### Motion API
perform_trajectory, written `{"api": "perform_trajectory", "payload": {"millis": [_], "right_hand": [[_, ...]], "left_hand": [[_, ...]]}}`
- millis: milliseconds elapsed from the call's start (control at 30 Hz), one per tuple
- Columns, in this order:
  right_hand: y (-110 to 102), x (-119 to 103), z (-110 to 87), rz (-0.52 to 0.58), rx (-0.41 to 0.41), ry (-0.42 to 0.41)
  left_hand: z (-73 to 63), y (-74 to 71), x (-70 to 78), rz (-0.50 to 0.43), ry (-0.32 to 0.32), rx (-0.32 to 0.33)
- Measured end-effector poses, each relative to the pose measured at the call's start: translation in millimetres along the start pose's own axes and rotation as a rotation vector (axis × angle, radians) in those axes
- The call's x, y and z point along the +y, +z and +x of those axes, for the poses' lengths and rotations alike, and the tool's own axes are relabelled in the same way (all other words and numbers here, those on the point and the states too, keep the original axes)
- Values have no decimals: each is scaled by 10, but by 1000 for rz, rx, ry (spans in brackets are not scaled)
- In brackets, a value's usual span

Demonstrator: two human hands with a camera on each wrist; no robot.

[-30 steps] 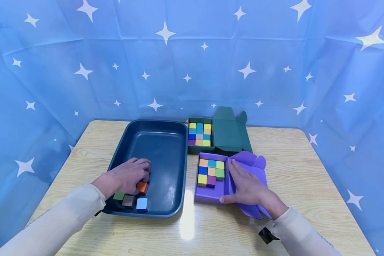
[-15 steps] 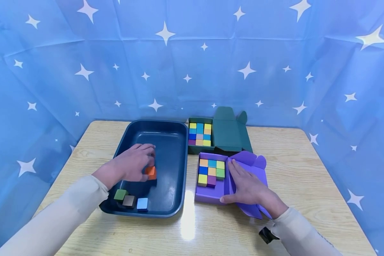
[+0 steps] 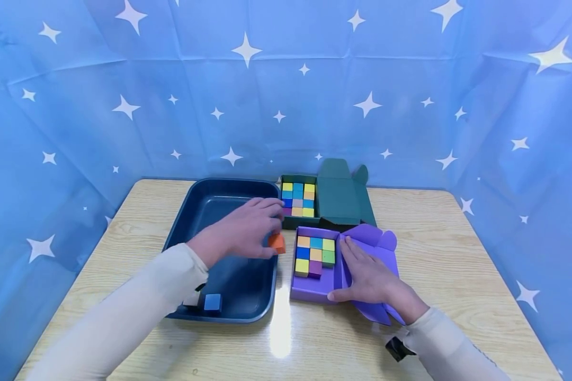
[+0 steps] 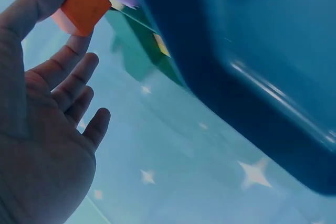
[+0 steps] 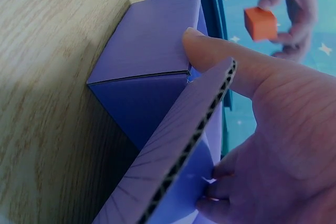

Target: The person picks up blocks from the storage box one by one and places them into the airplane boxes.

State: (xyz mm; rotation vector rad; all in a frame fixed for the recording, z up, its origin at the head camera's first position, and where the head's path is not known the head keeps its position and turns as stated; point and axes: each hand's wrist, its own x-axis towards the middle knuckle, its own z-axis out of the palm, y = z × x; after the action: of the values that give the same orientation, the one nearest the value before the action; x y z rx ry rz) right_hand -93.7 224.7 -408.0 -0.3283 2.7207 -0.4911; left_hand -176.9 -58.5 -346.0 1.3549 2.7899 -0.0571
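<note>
My left hand (image 3: 245, 227) pinches an orange cube block (image 3: 277, 243) between thumb and index finger, above the gap between the dark blue tray (image 3: 243, 293) and the purple cardboard box (image 3: 310, 294). The left wrist view shows the orange block (image 4: 88, 6) at the fingertips, with the other fingers loosely bent. Several coloured blocks sit in rows in the purple box, and bare floor shows along its near side. My right hand (image 3: 369, 275) rests on that box by its opened lid (image 3: 386, 259). Its thumb (image 5: 210, 48) touches the box wall; its other fingers lie along the lid side.
Behind the purple box stands a green cardboard box (image 3: 299, 223), lid folded open to the right, with several blocks in rows. In the tray's near end lie a blue block (image 3: 213, 302) and a greyish block (image 3: 192, 299), partly behind my left sleeve. Blue star-patterned cloth surrounds the table.
My left hand has lifted the orange block from the tray and carried it right, past the tray's right rim. The right hand and both boxes stay in place.
</note>
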Motion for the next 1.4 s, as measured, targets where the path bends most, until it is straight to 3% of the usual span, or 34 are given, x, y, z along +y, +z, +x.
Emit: {"api": "perform_trajectory", "payload": {"millis": [133, 300, 567, 900, 1400], "right_hand": [[2, -1, 0, 1, -5, 9], [3, 1, 4, 0, -9, 1], [-2, 8, 1, -3, -13, -20], [11, 30, 9, 11, -10, -24], [10, 23, 5, 13, 5, -16]], "left_hand": [[244, 4, 176, 9, 67, -13], [501, 112, 374, 20, 88, -57], [753, 355, 643, 57, 131, -133], [894, 522, 783, 51, 116, -170], [948, 633, 917, 245, 90, -188]]}}
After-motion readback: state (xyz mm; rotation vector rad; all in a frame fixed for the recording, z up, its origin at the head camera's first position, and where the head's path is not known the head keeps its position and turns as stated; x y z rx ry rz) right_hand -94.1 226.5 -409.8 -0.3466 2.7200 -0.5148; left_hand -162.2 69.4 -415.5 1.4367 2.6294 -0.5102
